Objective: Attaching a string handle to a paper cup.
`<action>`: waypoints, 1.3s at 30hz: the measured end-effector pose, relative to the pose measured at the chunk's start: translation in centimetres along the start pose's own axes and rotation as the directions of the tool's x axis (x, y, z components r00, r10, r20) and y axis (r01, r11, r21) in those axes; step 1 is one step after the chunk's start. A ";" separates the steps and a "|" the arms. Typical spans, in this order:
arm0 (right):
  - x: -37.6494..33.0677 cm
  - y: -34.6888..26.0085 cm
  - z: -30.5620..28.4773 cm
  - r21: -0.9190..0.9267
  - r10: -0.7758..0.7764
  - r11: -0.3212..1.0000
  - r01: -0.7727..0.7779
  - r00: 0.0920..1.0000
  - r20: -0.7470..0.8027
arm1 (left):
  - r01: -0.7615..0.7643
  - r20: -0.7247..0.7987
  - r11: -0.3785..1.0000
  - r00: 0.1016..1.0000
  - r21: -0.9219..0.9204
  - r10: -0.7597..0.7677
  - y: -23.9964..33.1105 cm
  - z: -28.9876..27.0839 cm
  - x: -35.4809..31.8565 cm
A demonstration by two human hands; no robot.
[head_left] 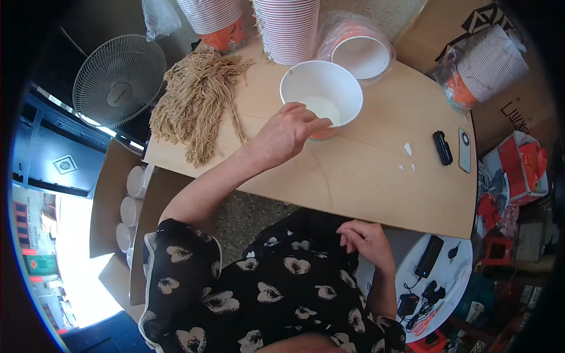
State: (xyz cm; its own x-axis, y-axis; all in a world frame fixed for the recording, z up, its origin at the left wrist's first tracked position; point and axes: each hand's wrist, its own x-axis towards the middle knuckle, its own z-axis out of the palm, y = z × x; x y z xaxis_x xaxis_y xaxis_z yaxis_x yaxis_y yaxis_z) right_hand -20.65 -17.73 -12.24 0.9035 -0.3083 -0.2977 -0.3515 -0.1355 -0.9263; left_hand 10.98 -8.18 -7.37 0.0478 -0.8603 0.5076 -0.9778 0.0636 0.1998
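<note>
My left hand (pixel 287 133) reaches over the table to a large white paper bucket (pixel 294 88). Its fingers are closed on the near-left rim, with the fingertips partly hidden by the hand. Something pale lies at the bottom of the bucket. My right hand (pixel 366 241) hangs by the table's front edge, fingers loosely bent and slightly apart, nothing visible in them. Left of the bucket lies a heap of tan noodle-like strands (pixel 200 100). Behind it stand a tall stack of nested paper buckets (pixel 288 29) and a plastic-wrapped bucket (pixel 362 56) on its side.
Small white scraps (pixel 408 149), a black folding-knife-like object (pixel 442 148) and a slim grey device (pixel 464 150) lie at the table's right. Another bucket stack (pixel 491 65) stands far right. A fan (pixel 119 82) is left; a white round stool (pixel 450 300) holds chargers and keys.
</note>
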 end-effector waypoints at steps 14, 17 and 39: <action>6.8 -2.6 1.7 -0.362 -0.398 0.901 0.240 0.793 -0.462 | 0.517 0.058 0.477 0.719 -0.711 -0.693 -8.8 3.1 -2.6; 10.8 -7.3 1.6 -0.771 -0.755 0.574 0.277 0.544 -0.367 | 0.459 0.118 0.349 0.726 -0.817 -0.678 -9.5 4.8 -2.6; 15.3 -9.7 -5.3 -0.773 -0.653 0.506 0.382 0.756 -0.053 | 0.209 0.042 0.239 0.829 -0.948 -0.557 -7.5 4.3 -2.1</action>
State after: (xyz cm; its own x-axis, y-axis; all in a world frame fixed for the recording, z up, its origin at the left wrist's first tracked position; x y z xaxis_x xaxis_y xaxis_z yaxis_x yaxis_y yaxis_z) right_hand -4.79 -26.15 -6.60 0.8991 -0.1949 0.3919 -0.0219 -0.9144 -0.4043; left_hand 17.31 -8.98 -13.52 0.5756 -0.7704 0.2744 -0.0301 0.3153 0.9485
